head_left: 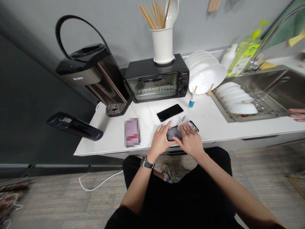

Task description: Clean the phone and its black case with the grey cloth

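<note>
- The flat dark object lies near the front edge of the desk, under both hands, just in front of a black phone.
- The left hand is clamped on its left end, fingers at the far side and thumb at the near side.
- The right hand has its fingers bent over a crumpled white tissue, thumb apart; whether it pinches the tissue, I cannot tell.
- The step in hand looks like wiping or unwrapping.
- The next move seems to call for a steady left hand and light control of the tissue.
- A small white-and-blue bottle stands upright behind, untouched.
</note>
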A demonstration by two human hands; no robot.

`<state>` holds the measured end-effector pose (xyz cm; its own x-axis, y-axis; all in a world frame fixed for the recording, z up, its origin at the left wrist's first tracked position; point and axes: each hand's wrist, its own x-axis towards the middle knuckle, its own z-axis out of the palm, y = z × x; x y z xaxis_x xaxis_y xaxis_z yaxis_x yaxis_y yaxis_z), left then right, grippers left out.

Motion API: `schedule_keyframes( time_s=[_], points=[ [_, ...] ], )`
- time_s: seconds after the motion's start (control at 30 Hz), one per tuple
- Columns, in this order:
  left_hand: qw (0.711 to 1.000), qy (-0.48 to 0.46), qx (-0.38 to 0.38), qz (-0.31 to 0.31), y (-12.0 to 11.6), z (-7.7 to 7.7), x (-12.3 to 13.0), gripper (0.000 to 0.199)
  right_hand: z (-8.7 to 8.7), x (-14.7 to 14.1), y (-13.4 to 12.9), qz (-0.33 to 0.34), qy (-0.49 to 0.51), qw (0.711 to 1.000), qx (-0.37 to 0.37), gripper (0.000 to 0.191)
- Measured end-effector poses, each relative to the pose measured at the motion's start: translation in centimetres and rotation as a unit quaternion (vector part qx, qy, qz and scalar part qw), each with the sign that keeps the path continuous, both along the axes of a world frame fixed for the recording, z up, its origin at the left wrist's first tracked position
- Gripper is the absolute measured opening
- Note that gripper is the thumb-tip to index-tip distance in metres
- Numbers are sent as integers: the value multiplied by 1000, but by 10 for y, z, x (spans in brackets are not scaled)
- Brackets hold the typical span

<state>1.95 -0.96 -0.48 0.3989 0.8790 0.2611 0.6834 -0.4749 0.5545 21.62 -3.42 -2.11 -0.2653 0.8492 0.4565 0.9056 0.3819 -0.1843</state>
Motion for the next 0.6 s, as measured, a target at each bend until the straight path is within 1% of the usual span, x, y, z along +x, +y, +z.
schedule_keyframes(
  time_s=[0.07,0.17,0.23,0.3,0.33,0.4,0.5,0.57,0.6],
  points=[
    [1000,0,5,-6,2,-2,-2,97,2,-14,-4,36,1,999,-16,64],
    [1000,20,4,-16,3,-4,-4,92,8,-24,-12,125,29,991,-48,54],
    [999,44,2,-10,2,-3,-4,92,13,-20,-16,173,42,981,-72,48],
    [998,56,6,0,0,-2,-4,95,17,-7,-19,195,45,976,-90,42],
    [999,53,9,2,0,-2,-3,98,19,2,-19,198,42,975,-95,38],
    [999,41,10,3,-2,-1,-3,104,22,25,-18,183,31,978,-91,35],
    [1000,28,7,0,-2,1,-2,111,21,58,-14,121,13,991,-62,36],
    [1000,26,8,-4,-1,1,-1,111,17,70,-10,77,12,996,-43,37],
    [1000,24,8,-7,-1,2,0,110,14,71,-9,61,12,997,-37,39]
  ],
)
